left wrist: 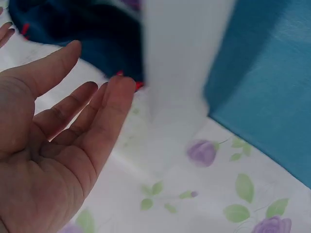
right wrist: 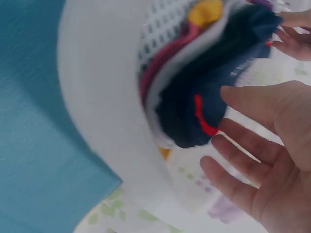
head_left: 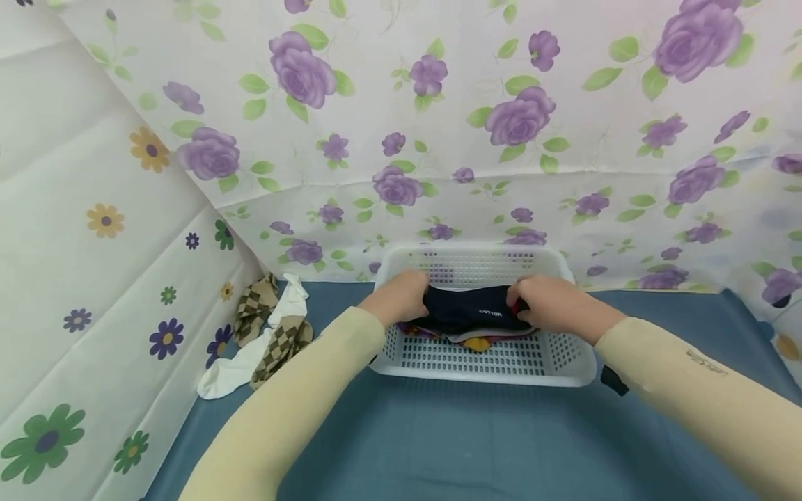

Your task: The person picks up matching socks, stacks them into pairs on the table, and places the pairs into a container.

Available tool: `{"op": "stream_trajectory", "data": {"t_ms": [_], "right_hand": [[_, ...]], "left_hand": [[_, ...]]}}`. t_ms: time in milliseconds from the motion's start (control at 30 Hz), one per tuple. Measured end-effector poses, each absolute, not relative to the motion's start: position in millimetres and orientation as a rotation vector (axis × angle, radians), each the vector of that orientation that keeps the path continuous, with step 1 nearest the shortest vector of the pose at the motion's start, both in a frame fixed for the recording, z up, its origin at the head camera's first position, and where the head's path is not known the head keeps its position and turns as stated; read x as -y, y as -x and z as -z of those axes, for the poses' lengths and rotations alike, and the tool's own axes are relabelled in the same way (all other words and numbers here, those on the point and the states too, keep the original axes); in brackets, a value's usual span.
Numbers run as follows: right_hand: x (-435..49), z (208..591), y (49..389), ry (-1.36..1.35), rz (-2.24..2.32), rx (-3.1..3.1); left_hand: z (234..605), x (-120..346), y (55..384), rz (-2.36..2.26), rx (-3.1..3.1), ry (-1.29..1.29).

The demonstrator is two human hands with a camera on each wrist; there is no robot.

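A navy sock with white "COTTON" lettering and red stitching lies lengthwise in a white plastic basket. My left hand is at its left end; in the left wrist view the thumb and fingers are spread apart beside the cloth. At the other end is my right hand. The right wrist view shows its thumb and fingers parted, fingertips right at the sock's red-stitched edge. White, maroon and yellow layers of cloth show beneath the navy sock.
To the left, brown checked socks and white socks lie in a loose heap against the flowered side sheet. A dark piece of cloth peeks out by the right sleeve. A flowered sheet hangs behind the blue surface.
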State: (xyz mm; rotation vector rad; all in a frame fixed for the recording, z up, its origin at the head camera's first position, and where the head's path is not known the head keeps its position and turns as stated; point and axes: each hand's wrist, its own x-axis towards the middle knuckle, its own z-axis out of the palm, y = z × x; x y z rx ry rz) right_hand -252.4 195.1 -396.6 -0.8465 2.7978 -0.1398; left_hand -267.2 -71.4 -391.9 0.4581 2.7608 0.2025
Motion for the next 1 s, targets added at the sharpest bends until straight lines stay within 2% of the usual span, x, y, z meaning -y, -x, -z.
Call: {"op": "stream_trajectory", "data": {"t_ms": [133,433,700,1000], "right_hand": [[-201.1,384.1,239.3,0.814,0.207,-2.876],[-222.6,365.5,181.0,0.815,0.352,-3.142],[-234.6,368.6,131.8,0.733,0.567,-3.393],[-239.3,403.2,102.4,0.679,0.780,-3.471]], "left_hand": [[375.0,77.2,245.2,-0.344,-2.800,-0.551],[347.3,88.4,160.1,-0.680,-3.185,-0.740],[368.6,108.7,126.3,-0.716,-3.417,-0.638],[399.6,114.3,100.5,-0.585,-3.406,-0.722]]}}
